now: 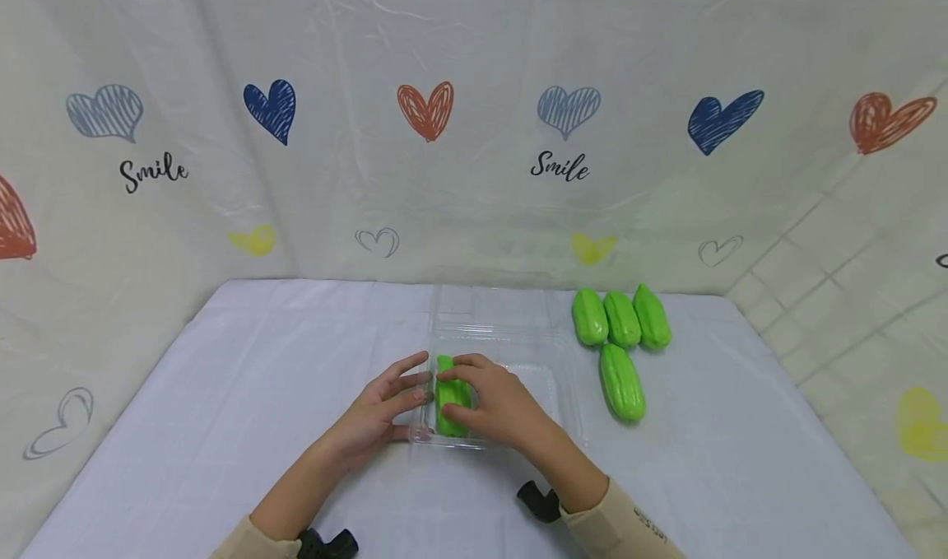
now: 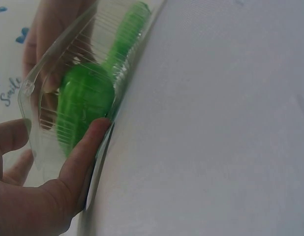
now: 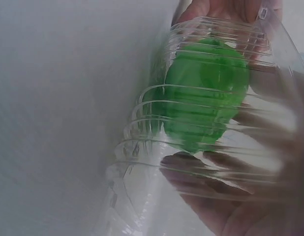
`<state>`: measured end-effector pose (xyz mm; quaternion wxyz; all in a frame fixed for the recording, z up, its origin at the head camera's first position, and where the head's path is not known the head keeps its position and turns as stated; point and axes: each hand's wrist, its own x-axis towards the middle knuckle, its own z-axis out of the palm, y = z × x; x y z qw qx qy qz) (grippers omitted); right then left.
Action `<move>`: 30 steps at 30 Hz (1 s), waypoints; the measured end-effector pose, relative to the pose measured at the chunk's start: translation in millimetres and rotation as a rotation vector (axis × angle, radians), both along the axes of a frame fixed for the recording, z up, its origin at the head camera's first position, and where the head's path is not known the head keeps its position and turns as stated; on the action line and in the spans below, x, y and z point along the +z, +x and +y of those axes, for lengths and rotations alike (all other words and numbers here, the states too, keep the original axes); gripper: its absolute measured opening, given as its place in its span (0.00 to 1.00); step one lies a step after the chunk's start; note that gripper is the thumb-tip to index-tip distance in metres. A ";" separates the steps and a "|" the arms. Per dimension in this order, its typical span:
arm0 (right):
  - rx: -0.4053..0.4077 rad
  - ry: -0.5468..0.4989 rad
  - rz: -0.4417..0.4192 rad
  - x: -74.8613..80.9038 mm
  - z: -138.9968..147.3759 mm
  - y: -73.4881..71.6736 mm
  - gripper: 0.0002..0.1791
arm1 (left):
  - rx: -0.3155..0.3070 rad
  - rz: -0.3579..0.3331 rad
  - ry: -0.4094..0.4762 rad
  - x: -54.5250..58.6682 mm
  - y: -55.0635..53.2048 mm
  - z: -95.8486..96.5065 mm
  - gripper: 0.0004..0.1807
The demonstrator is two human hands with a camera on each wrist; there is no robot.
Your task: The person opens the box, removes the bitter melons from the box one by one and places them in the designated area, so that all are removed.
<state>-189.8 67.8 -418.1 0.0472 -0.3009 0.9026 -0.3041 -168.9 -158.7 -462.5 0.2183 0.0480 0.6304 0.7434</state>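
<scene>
A clear plastic box (image 1: 492, 444) with ribbed walls stands in front of me, its lid folded back. Inside, along the left wall, lies a glossy green ridged gourd (image 1: 452, 423). My right hand (image 1: 499, 398) reaches into the box from the right and grips this gourd, fingers and thumb bent over it. Outside the left wall, my left hand (image 1: 378, 415) has its fingers spread against the box. From the left wrist view, my thumb (image 2: 78, 162) lies along the box's lower edge. Through the wall, the right wrist view shows the gourd (image 3: 208, 98) blurred by the ribs.
Right of the box lie several more green gourds: a row at the back (image 1: 622, 320) and a single gourd (image 1: 622, 384) in front. The raised lid (image 1: 489, 308) leans toward the back edge of the white-covered table (image 1: 296, 337). A printed curtain (image 1: 474, 188) hangs behind.
</scene>
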 end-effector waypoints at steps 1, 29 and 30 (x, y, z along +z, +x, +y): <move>0.000 -0.003 -0.002 -0.3 0.3 -0.3 0.22 | 0.000 0.001 0.000 0.0 0.0 -0.1 0.35; -0.029 -0.017 0.014 4.8 6.1 -2.3 0.20 | 0.005 -0.004 0.017 -0.4 0.7 0.1 0.35; -0.031 -0.022 0.015 5.3 6.7 -2.5 0.19 | 0.005 -0.004 0.017 -0.3 0.6 0.1 0.35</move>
